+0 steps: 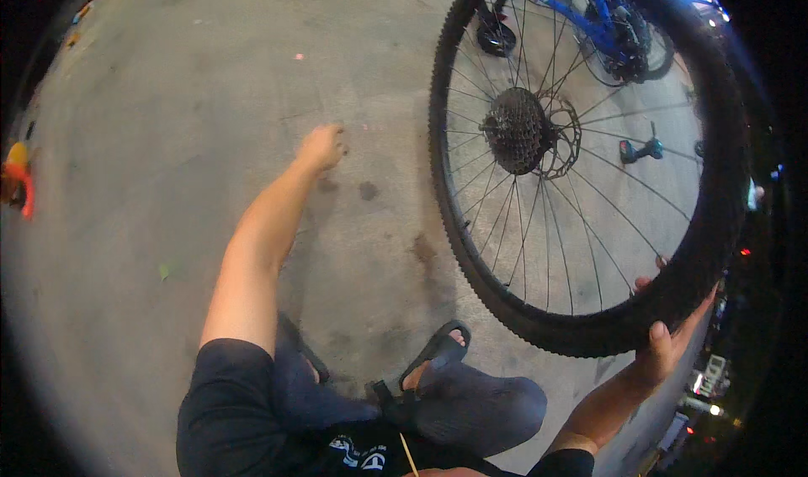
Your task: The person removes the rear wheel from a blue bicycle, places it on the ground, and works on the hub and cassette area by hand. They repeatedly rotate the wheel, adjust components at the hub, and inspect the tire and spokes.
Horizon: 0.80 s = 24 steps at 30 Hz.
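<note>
One bike wheel [589, 153], w/ knobby tyre, gear cluster [515, 129] and brake disc [562, 136] at the hub, is held upright off the concrete floor [168, 182], to the person's right. It is gripped at its lower rim by the right hand [665, 342], fingers wrapped over the tyre, thumb on the near side. The left hand [322, 147] is stretched far fwd, low over the floor, well apart from the wheel; nothing can be seen in it, and whether it is closed or loosely curled cannot be told.

Progress, as judged: the wheel is already off a frame and carried free; it is not yet set down or fitted anywhere.

Counts: 1 wheel held, 1 blue bike frame [581, 18] seen through the spokes, 1 small power tool [641, 150] on the floor beyond, 1 sandalled foot [436, 355] visible, 2 hands. An orange object [18, 182] is seen at far left edge.
</note>
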Tool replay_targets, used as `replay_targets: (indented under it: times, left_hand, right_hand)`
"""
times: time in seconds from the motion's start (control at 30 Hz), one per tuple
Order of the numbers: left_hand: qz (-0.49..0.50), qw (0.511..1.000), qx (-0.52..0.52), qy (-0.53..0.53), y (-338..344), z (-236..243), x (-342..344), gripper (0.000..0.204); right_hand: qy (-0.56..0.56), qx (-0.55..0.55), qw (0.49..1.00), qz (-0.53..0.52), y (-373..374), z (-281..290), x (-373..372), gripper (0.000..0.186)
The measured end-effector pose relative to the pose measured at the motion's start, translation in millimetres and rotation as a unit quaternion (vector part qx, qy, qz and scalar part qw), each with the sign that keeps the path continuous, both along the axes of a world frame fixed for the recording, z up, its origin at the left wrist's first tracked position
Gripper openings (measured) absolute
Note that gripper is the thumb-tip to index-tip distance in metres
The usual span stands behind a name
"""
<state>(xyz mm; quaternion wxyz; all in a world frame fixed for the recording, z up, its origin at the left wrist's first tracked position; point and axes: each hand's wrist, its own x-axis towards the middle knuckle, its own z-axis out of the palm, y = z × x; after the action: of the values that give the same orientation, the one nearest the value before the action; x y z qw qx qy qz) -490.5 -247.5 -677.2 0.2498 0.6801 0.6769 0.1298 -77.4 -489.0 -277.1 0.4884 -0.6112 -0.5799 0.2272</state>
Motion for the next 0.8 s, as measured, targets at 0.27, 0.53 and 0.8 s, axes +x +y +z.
replay_targets:
  times: [0.27, 0.53, 0.8]
  left_hand:
    - [0.089, 0.996, 0.011, -0.012, -8, -83, 10, 0.043]
    - [0.043, 0.985, 0.115, -0.12, -9, -111, 24, 0.029]
    - [-0.182, 0.973, -0.003, -0.145, -74, -107, 88, 0.027]
  right_hand:
    - [0.129, 0.007, 0.992, -0.002, -30, -27, 40, 0.089]
    - [0.147, -0.017, 0.989, 0.028, -38, -38, 94, 0.075]
    - [0.169, -0.047, 0.983, 0.048, -22, -43, 106, 0.068]
